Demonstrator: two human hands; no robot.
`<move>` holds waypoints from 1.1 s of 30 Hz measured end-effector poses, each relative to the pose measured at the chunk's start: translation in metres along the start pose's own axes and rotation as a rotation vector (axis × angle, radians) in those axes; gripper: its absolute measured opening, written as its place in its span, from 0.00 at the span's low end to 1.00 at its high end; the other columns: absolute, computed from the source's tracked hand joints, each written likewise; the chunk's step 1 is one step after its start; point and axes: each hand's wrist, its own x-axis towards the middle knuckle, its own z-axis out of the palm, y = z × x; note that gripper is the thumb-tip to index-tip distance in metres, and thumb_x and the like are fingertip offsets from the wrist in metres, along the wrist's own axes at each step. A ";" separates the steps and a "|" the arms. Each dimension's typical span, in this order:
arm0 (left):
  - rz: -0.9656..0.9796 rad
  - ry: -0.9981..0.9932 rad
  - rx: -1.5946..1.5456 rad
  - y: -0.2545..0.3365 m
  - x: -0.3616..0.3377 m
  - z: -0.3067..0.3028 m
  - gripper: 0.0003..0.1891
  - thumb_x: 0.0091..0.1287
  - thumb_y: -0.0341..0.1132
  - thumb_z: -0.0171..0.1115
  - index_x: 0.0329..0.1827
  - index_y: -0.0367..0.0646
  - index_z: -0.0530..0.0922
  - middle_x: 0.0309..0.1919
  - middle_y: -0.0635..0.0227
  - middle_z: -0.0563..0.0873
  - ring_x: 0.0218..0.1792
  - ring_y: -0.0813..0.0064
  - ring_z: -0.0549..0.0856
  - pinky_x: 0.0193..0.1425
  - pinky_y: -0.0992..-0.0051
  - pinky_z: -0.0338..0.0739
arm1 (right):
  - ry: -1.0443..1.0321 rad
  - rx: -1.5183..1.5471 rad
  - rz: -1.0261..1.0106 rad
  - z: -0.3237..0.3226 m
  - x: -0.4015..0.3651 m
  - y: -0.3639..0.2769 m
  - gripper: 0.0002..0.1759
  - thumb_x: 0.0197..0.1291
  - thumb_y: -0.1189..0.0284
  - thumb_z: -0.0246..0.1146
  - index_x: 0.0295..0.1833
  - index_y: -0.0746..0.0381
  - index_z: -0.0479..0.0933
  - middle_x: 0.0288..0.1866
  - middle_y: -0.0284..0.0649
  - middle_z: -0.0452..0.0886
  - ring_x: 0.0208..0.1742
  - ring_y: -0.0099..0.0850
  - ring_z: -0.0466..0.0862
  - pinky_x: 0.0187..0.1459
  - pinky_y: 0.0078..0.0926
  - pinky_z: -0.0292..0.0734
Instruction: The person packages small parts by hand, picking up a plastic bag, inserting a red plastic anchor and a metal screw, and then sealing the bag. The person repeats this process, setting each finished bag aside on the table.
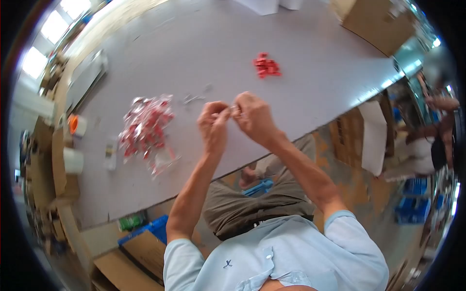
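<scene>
My left hand (213,125) and my right hand (253,118) meet over the front part of the table, fingertips pinched close together. Whatever sits between the fingers is too small and covered to name. Left of my left hand lies a heap of small clear plastic bags with red pieces (148,127) inside. A few small pale pieces (194,99) rest just beyond that hand. Farther back, past my right hand, is a little pile of loose red pieces (266,65).
The grey table (204,48) has a cardboard box (376,24) at its back right. Tape rolls (76,126) stand by its left edge, near an open carton (63,165). On the right, another person (417,145) is beside an open box (361,136).
</scene>
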 end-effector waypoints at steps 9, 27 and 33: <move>0.087 -0.067 0.293 0.018 -0.004 0.003 0.03 0.67 0.27 0.72 0.40 0.37 0.87 0.33 0.74 0.87 0.32 0.87 0.81 0.38 0.81 0.77 | -0.114 0.355 0.340 -0.021 0.003 -0.003 0.08 0.65 0.74 0.65 0.43 0.69 0.82 0.32 0.40 0.88 0.32 0.22 0.84 0.35 0.26 0.82; -0.167 -0.041 -0.282 0.010 -0.005 -0.005 0.02 0.70 0.26 0.68 0.41 0.38 0.84 0.32 0.73 0.86 0.30 0.86 0.78 0.34 0.80 0.73 | -0.062 0.001 0.083 -0.016 -0.002 -0.005 0.05 0.60 0.76 0.65 0.38 0.65 0.77 0.30 0.44 0.82 0.29 0.41 0.83 0.34 0.40 0.79; 0.060 0.010 0.314 0.017 -0.011 0.003 0.04 0.75 0.29 0.65 0.43 0.36 0.82 0.32 0.70 0.87 0.29 0.83 0.83 0.32 0.80 0.79 | -0.119 0.226 0.288 -0.021 0.005 -0.017 0.05 0.61 0.75 0.65 0.37 0.67 0.80 0.26 0.41 0.83 0.26 0.29 0.83 0.32 0.32 0.80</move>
